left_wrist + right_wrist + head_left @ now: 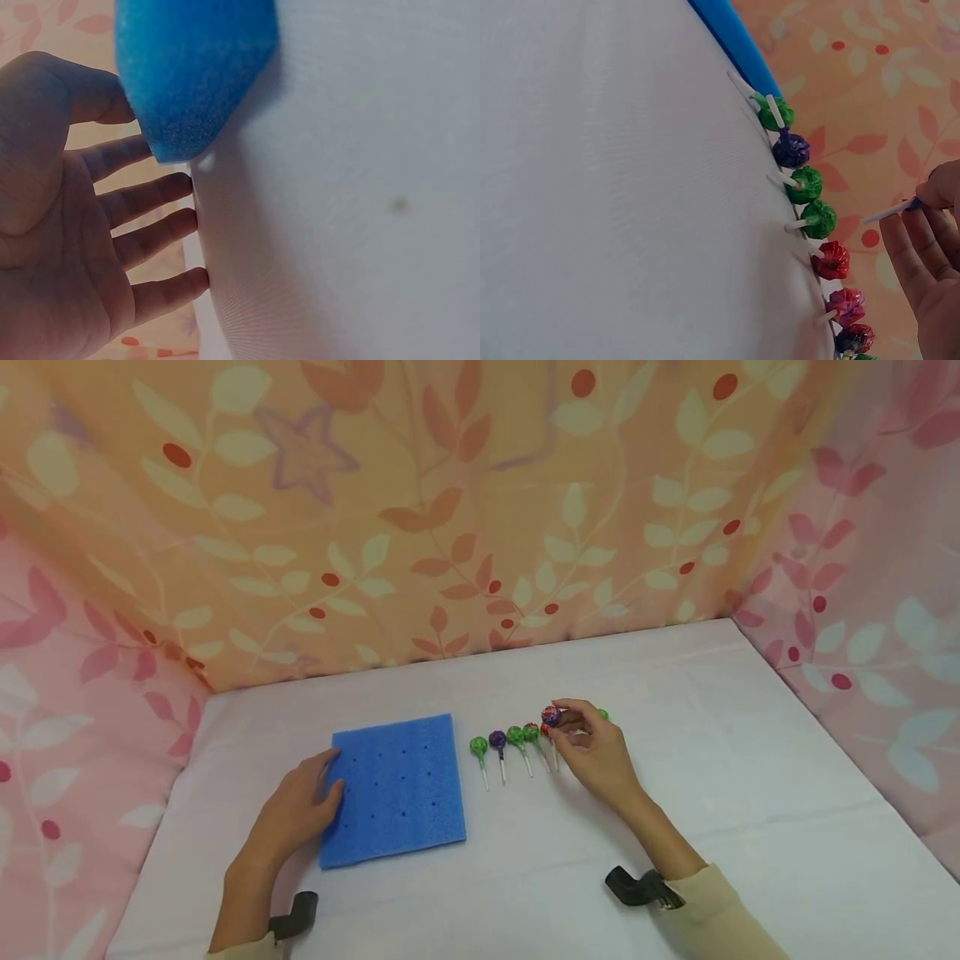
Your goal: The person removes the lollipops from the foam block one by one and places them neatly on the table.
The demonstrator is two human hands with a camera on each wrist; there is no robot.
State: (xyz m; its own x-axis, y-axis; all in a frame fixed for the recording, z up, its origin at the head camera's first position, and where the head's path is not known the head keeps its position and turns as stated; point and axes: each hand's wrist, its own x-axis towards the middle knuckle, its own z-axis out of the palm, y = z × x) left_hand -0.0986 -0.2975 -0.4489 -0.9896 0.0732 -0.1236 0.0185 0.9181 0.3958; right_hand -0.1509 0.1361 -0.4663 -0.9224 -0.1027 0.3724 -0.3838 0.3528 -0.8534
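Note:
A square blue foam board [390, 839] with rows of small holes lies on the table. My left hand [292, 806] rests at its left edge, thumb on the board and fingers fairly straight; the left wrist view shows the fingertips [182, 217] by the tabletop. To the right of the board, my right hand [602, 764] pinches a lollipop [551, 716] in a red and purple wrapper. Its white stick [889, 212] sticks out below the fingers, over the row. That row has green lollipops [478, 746], a purple lollipop [497, 739] and red ones, partly hidden by the hand.
A white cloth [540, 877] covers the table. Patterned curtains [450, 527] stand along its back and sides. A green lollipop [603, 714] shows just behind my right hand. Black wrist mounts [637, 887] sit near both sleeves.

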